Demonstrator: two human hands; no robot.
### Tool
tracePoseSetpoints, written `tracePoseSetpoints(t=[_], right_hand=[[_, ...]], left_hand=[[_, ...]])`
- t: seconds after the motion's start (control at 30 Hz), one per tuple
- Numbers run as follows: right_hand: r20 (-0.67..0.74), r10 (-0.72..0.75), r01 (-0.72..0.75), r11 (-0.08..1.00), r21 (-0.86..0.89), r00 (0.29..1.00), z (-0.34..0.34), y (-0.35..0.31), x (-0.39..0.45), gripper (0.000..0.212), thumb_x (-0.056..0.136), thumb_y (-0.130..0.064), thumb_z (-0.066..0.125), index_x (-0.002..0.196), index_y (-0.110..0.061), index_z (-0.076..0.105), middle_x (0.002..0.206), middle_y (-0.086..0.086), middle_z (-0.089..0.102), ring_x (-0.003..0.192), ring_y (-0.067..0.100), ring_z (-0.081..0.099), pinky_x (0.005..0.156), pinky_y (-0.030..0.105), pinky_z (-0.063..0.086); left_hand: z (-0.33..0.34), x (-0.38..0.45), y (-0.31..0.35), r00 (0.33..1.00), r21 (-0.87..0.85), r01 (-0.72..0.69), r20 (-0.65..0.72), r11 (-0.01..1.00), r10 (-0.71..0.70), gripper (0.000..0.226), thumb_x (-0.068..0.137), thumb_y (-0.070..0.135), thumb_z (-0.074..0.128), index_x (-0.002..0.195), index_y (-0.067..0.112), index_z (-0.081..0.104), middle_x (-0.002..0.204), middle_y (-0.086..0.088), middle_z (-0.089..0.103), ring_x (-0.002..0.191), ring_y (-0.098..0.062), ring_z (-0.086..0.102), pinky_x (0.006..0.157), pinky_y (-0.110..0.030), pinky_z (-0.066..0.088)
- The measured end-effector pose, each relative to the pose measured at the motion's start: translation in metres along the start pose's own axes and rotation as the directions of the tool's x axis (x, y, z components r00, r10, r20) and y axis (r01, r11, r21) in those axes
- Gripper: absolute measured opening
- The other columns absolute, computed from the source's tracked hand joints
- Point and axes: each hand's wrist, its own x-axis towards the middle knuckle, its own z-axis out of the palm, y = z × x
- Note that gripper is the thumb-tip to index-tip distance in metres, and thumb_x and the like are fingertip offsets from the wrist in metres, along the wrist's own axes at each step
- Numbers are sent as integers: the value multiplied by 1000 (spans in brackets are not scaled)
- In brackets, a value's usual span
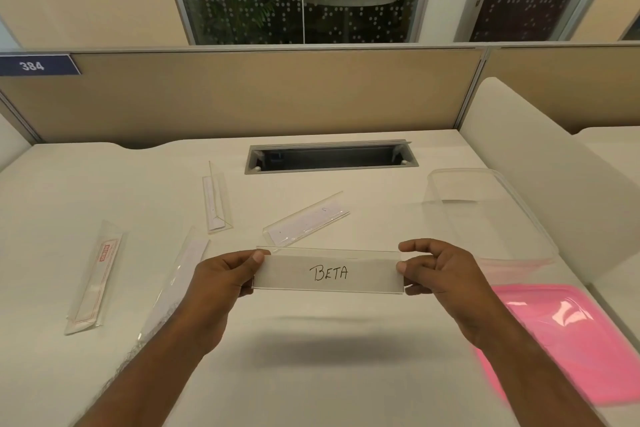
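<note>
The left hand [221, 279] pinches the left end of a clear name holder [329, 272], with the thumb on the front face and the other fingers curled behind it. The right hand [446, 279] pinches the right end in the same way. Between them the holder hangs level in the air above the surface [311, 374], not touching it, and it throws a soft shadow below.

Inside the holder sits a white paper strip [367, 276] with the word "BETA" written by hand in dark ink. The strip seems fully inserted and straight, so I judge this piece is nearly finished; what is left is probably to set it down or put it away.

The holder looks like thin, stiff, transparent plastic, long and narrow, folded along its lower edge, with glossy faces. Four similar holders lie flat on the surface: one just behind the held piece [306, 220], one farther back [216, 203], one beside the left forearm [176, 281], and one at the far left with red print on its paper [93, 282]. Whether they are labelled I cannot tell.

To the right stands a clear plastic container [485, 204] with rounded corners, and nearer lies a smooth pink lid [568, 333] that reflects the light. The surface itself is matte and pale.
</note>
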Motion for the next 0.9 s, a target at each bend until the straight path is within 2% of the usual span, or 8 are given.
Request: tracePoseSetpoints(t=[0.1,0.17,0.27,0.33,0.43,0.57,0.77,0.9], right_hand=[[-73,-78,59,971,-230,994,-13,-5,8,26,80,-19,76,104,-20,65,73,-2,73,74,9,66,74,25,49],[-96,-172,122,914,-386,980,-22,-12,14,29,78,-27,77,105,-27,65,85,-7,71,87,4,64,80,23,47],[42,-218,205,814,-544,975,-30,-25,24,34,78,-39,75,110,-35,64,101,-14,68,101,-2,60,86,24,47],[176,-151,229,746,-625,973,-33,-32,30,37,78,-48,71,113,-37,63,105,-16,67,103,-2,60,89,24,47],[288,-15,196,765,-614,958,-36,-40,37,37,78,-51,70,111,-36,66,100,-12,70,95,2,63,86,22,50],[364,86,133,835,-534,927,-37,-38,40,31,82,-47,69,110,-34,68,84,-13,71,76,-2,61,65,10,44],[420,144,100,856,-508,896,-40,-28,42,40,76,-45,76,111,-26,70,90,2,75,82,12,66,79,29,51],[470,208,57,871,-489,858,-47,-27,43,51,71,-35,82,117,-19,66,85,11,70,78,15,62,71,34,49]], left_hand=[[12,6,0,1000,15,-26,-13,1000,26,14,89,19,68,85,19,81,83,3,73,76,-19,50,70,-30,45],[22,9,-1,998,24,-52,-19,998,52,14,88,19,69,83,22,81,84,3,73,75,-20,50,70,-31,45],[39,14,-1,996,33,-86,0,996,86,17,89,18,69,79,24,82,83,6,75,75,-18,52,69,-30,46],[49,15,-3,994,32,-104,23,994,103,20,89,17,68,77,25,82,82,8,76,74,-18,53,68,-29,45],[61,17,-4,991,28,-116,73,993,113,20,90,17,68,79,25,82,86,7,77,74,-17,53,68,-29,45],[73,19,-5,982,10,-130,140,991,127,17,90,18,67,85,21,82,92,5,78,81,-16,57,72,-31,45],[85,25,-3,977,27,-156,148,987,150,22,91,16,66,80,26,82,94,8,78,89,-14,63,78,-36,46],[93,31,-1,967,49,-162,208,986,148,18,91,18,66,84,23,82,96,6,78,89,-11,65,78,-32,48]])
